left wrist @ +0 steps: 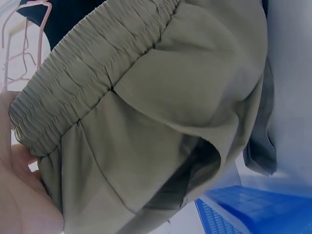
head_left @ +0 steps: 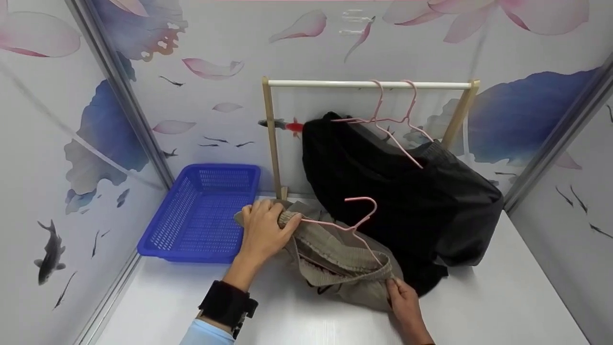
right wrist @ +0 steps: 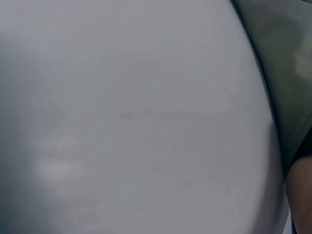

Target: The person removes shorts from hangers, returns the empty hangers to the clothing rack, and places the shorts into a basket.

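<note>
Khaki trousers [head_left: 345,282] with a gathered elastic waistband [left wrist: 73,78] are held above the white table. A pink hanger [head_left: 353,228] sits inside the waist opening, its hook standing up free. My left hand [head_left: 262,231] grips the waistband's left end, thumb beside the hanger's arm. At the opposite end, my right hand [head_left: 406,302] pinches the waistband between thumb and fingers, near the hanger's other arm. In the right wrist view only part of the right hand [right wrist: 300,190] shows, beside khaki cloth [right wrist: 287,63].
Behind the trousers stands a rack with a white rail [head_left: 325,84] and wooden legs. Black garments [head_left: 373,191] hang from it on two pink hangers. A blue plastic basket [head_left: 158,211] stands at the left on the table [head_left: 512,297]. Printed panels enclose the back and sides.
</note>
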Demonstrator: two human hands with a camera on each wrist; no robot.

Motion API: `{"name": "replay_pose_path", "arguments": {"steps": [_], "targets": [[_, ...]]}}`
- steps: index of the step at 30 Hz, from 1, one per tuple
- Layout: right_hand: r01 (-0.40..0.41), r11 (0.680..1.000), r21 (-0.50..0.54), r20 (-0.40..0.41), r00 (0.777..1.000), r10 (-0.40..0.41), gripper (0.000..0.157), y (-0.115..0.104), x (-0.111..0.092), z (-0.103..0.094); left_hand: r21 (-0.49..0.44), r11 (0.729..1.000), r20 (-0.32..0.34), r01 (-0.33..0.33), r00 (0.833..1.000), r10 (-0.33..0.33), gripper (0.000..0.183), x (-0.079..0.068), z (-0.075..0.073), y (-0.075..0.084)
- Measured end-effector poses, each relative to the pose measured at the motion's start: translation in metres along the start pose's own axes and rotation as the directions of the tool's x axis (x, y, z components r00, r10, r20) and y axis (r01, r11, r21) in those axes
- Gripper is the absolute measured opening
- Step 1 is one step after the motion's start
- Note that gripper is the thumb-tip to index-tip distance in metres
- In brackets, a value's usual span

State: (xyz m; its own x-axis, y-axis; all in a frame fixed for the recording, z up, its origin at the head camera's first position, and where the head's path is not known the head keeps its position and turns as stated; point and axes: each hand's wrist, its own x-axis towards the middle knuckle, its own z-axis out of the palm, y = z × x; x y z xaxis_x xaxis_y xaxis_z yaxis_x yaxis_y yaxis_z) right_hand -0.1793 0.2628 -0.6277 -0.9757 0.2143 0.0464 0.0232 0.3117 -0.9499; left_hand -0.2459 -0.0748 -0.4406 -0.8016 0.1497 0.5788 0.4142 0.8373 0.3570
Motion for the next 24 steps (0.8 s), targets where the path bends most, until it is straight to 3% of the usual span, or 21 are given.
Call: {"name": "replay_pose_path", "arguments": {"steps": [8,12,18,24], "targets": [[-0.028,0.997,0.074,-0.009,1.000,0.029,0.039,-0.005,-0.002,0.002,0.036,0.997,0.131,0.073,0.988,-0.077,0.070,-0.003,-0.012,-0.019],[-0.018,0.998,0.052,-0.009,1.000,0.019,0.039,-0.006,-0.002,-0.001,0.037,0.995,0.167,0.089,0.982,-0.094,0.074,-0.004,-0.011,-0.022],[-0.001,1.000,0.001,0.003,1.000,0.001,0.038,-0.002,0.000,-0.001,0.019,0.996,0.111,0.092,0.989,-0.093,0.074,-0.006,-0.006,-0.024],[-0.001,1.000,0.028,0.015,1.000,0.000,0.038,0.001,0.002,0.001,0.004,0.997,0.034,0.082,0.996,-0.082,0.069,-0.007,-0.003,-0.026]]}}
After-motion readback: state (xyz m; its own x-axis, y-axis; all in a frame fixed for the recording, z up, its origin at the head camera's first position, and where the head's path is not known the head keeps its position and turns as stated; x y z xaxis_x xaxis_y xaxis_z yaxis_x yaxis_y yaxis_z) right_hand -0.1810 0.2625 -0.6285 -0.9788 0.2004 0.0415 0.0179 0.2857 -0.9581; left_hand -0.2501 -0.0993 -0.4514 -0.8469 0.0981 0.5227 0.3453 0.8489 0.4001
